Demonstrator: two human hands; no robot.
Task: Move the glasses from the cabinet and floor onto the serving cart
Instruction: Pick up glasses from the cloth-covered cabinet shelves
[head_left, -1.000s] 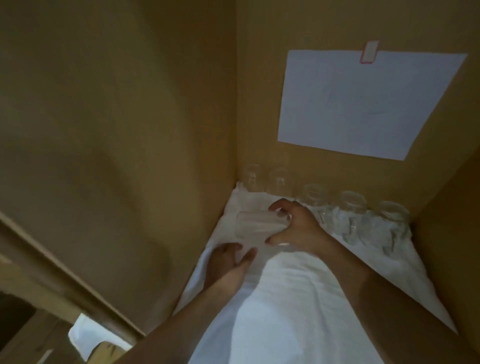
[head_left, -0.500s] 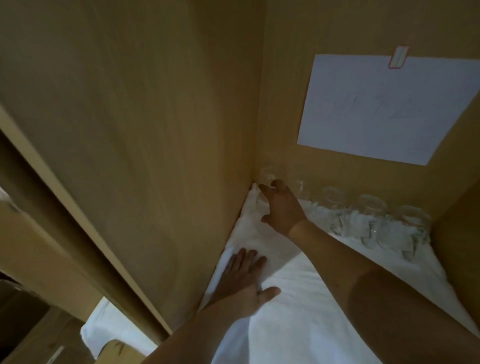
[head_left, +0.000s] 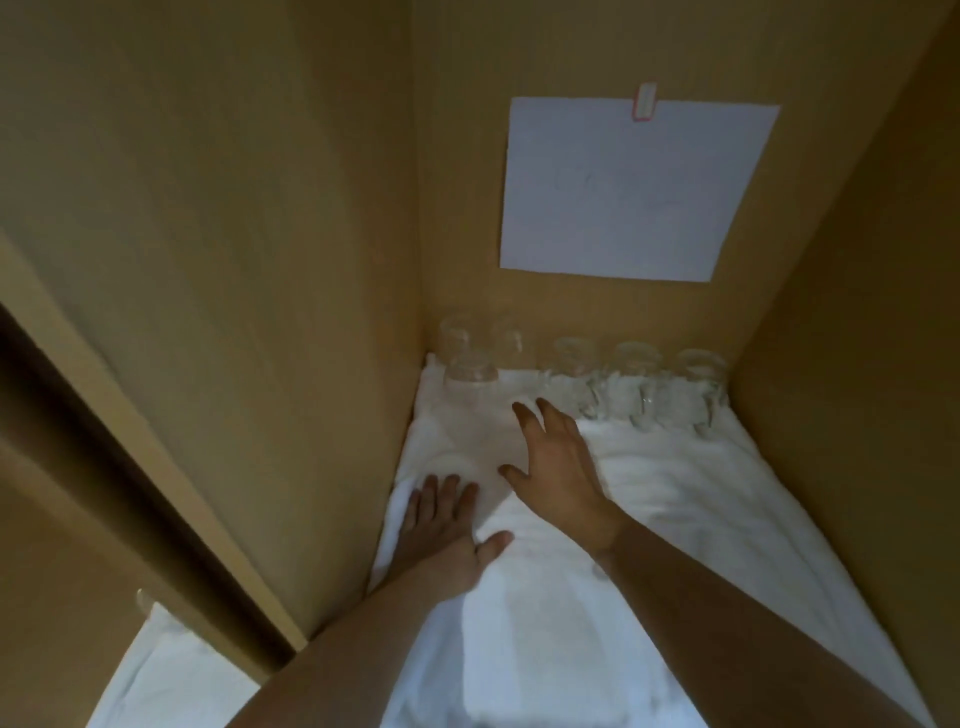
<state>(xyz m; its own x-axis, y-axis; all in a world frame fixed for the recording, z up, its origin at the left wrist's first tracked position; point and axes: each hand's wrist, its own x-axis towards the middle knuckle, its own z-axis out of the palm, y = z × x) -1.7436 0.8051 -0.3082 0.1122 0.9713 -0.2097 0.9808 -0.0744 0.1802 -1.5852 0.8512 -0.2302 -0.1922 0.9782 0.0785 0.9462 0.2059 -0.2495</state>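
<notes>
Both hands, left hand and right hand, spread flat on white cloth before glasses lining the cabinet back.

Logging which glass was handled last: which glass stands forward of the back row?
The glass in the left corner, standing on the white cloth in front of the leftmost back-row glass; the others line the back wall.

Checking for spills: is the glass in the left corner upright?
Upright: the corner glass stands on the white cloth, its round rim showing.
</notes>
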